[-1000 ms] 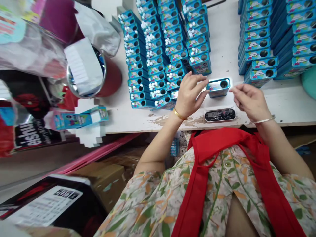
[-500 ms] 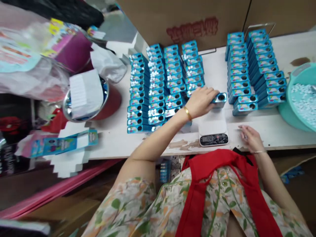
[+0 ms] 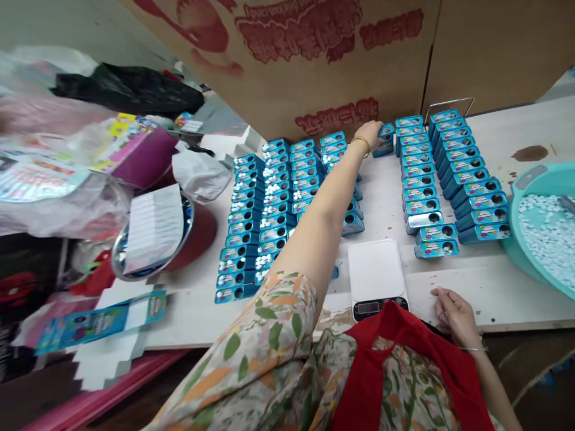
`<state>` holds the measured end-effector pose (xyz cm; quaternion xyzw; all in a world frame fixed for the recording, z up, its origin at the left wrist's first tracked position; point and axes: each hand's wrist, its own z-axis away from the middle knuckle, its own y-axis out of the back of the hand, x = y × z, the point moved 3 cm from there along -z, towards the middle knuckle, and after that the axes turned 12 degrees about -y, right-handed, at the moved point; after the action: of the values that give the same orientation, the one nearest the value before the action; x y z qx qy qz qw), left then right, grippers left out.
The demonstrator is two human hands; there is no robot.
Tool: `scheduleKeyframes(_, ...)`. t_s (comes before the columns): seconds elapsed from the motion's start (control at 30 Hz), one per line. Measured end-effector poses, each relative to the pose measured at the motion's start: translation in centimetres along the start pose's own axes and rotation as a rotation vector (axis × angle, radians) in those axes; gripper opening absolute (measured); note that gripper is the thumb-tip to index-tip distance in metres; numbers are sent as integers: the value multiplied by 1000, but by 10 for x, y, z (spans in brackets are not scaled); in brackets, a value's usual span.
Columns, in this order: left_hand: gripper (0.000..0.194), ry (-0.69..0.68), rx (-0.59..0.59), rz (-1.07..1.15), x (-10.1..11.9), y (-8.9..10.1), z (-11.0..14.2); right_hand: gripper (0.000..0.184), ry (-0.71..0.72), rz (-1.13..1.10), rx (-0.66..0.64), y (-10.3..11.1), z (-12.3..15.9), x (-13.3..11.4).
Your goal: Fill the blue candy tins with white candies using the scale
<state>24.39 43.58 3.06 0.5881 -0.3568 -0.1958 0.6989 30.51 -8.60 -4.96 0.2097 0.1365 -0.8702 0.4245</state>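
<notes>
My left hand (image 3: 369, 134) reaches to the back of the table and grips a small blue box (image 3: 383, 141) with a dark round opening on top. The box is upright at the far end of the gap between the box rows. Beside the table's front edge my right hand (image 3: 456, 314) rests with its fingers curled together; what they hold, if anything, does not show. A white kitchen scale (image 3: 376, 269) lies between the hands with a bare platform. Left of it, several rows of blue boxes (image 3: 240, 247), many topped with white pellets, are partly hidden by my left arm.
More blue boxes (image 3: 420, 177) stand in two rows right of the scale. A turquoise basin (image 3: 516, 230) of white pellets and a scoop stands at the right. A metal bucket (image 3: 197, 239) with papers is at the left. A large cardboard box (image 3: 287, 90) walls the back.
My left hand has carried the blue box from above the scale to the back of the table. My right hand stays near the front edge. The view has tilted up.
</notes>
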Motion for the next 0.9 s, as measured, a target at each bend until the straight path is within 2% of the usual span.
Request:
scheduleKeyframes(0.1, 71, -26, -15, 13, -4, 10, 2, 73, -16, 14, -8, 3, 1, -3)
scheduleKeyframes(0.17, 84, -107, 18, 13, -1, 26, 26, 68, -17, 8, -17, 5, 2, -5)
scheduleKeyframes(0.2, 79, -156, 20, 14, 3, 35, 47, 65, -19, 1, -15, 6, 1, -6)
scheduleKeyframes(0.3, 33, -332, 40, 15, 27, 52, 138, 61, -28, -13, -8, 8, 0, -5)
scheduleKeyframes(0.33, 24, -365, -8, -5, 37, 50, 172, 61, -26, -11, -15, 8, -1, -5)
scheduleKeyframes(0.4, 20, -366, -80, -71, 51, 37, 232, 60, -3, -5, -38, 7, -2, -6)
scheduleKeyframes(0.47, 17, -315, -67, -129, 58, 16, 270, 59, 50, -9, -59, 7, -3, -8)
scheduleKeyframes(0.53, 13, -247, -27, -161, 61, -3, 286, 57, 99, -37, -88, 7, -4, -10)
scheduleKeyframes(0.6, 12, -206, 11, -170, 65, -11, 289, 55, 100, -95, -142, 9, -5, -12)
scheduleKeyframes(0.67, 16, -205, 45, -172, 73, -7, 291, 53, 52, -180, -196, 12, -5, -12)
scheduleKeyframes(0.77, 23, -248, 57, -186, 99, 14, 303, 38, -21, -351, -239, 16, -2, -10)
scheduleKeyframes(0.83, 28, -288, 14, -213, 121, 24, 314, 21, -42, -443, -260, 18, 1, -6)
scheduleKeyframes(0.9, 30, -336, -55, -249, 143, 25, 322, 8, -57, -446, -293, 18, 5, -1)
